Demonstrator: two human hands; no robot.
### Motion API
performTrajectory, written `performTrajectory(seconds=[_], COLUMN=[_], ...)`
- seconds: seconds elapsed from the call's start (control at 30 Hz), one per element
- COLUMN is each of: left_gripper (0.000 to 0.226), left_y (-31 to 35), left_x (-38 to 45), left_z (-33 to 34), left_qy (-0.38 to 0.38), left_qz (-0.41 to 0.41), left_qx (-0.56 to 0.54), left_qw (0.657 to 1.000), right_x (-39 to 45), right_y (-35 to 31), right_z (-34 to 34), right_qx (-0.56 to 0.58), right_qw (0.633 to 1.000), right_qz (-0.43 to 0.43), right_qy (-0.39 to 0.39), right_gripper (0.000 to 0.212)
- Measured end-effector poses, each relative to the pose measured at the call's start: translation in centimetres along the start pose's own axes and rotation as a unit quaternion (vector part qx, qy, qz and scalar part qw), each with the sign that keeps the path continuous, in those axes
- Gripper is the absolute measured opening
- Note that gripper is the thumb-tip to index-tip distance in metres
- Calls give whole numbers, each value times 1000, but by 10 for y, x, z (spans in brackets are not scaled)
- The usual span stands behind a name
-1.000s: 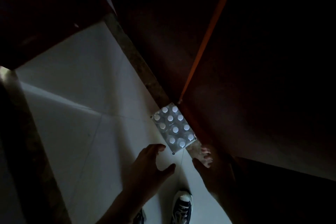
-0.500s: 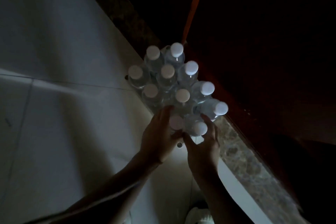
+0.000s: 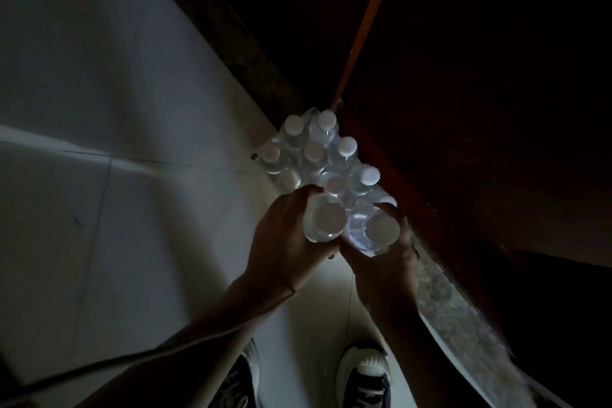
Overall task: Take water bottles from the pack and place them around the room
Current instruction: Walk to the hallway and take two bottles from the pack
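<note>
A shrink-wrapped pack of water bottles (image 3: 311, 152) with white caps stands on the pale tiled floor against a dark wooden wall. My left hand (image 3: 281, 242) is wrapped around one clear bottle (image 3: 326, 220), raised above the pack with its cap toward the camera. My right hand (image 3: 387, 262) grips a second bottle (image 3: 374, 230) beside the first, also lifted. The two held bottles nearly touch each other and hide the near end of the pack.
The room is dim. A dark wooden panel (image 3: 463, 109) with an orange strip (image 3: 367, 20) rises at the right, with a speckled stone skirting (image 3: 450, 295) along its base. My two dark sneakers (image 3: 364, 381) stand on the floor tiles (image 3: 116, 209) below my hands.
My hands went from reaching toward the pack to closing on its two nearest bottles, then lifted them up toward the camera. The view has come much closer to the pack.
</note>
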State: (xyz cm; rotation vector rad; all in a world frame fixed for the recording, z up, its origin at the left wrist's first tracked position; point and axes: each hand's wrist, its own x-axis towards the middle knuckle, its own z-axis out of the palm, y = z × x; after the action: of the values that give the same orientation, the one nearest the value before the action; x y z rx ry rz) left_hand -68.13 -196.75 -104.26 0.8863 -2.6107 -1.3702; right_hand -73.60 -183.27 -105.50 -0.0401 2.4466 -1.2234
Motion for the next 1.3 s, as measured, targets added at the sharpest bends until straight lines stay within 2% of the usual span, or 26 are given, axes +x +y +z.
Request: performTrajectory(seconds=[0.07,0.23,0.3,0.37,0.43,0.57,0.73,0.87,1.03,1.17,1.3], left_gripper=[49,56,53,49,47,40,46,37,32,33,32], left_y=[51,205,274,347,421,551,683,750,793,811,826], left_x=[-6,-22,-28,-37,-49,-78,-126,-156,-171,-171,-161], left_z=[-51,-194,-255,-317,-375,-475,-575,-632,-663,-659,-638], left_qy=[7,81,102,117,124,145,181,198,170,89,-5], left_qz=[-8,-7,10,34,68,125,202,254,311,350,379], left_qx=[-11,-78,-100,-124,-152,-196,-215,-251,-284,-293,-297], left_qw=[1000,994,990,985,978,962,938,913,891,885,877], right_x=[-10,-33,-48,-71,-95,-152,-229,-273,-305,-314,-317], right_y=[-57,-235,-318,-402,-479,-618,-751,-819,-852,-848,-822], right_z=[-34,-138,-184,-230,-274,-356,-449,-504,-535,-548,-569], right_qx=[26,98,123,173,224,303,318,329,335,349,350], right_qw=[999,978,965,951,932,889,850,823,809,815,837], right_qz=[-23,-158,-210,-230,-252,-313,-396,-447,-474,-460,-420], right_qy=[-25,-91,-100,-113,-130,-143,-142,-124,-90,-51,33], right_gripper=[60,52,47,33,28,48,47,44,42,41,41])
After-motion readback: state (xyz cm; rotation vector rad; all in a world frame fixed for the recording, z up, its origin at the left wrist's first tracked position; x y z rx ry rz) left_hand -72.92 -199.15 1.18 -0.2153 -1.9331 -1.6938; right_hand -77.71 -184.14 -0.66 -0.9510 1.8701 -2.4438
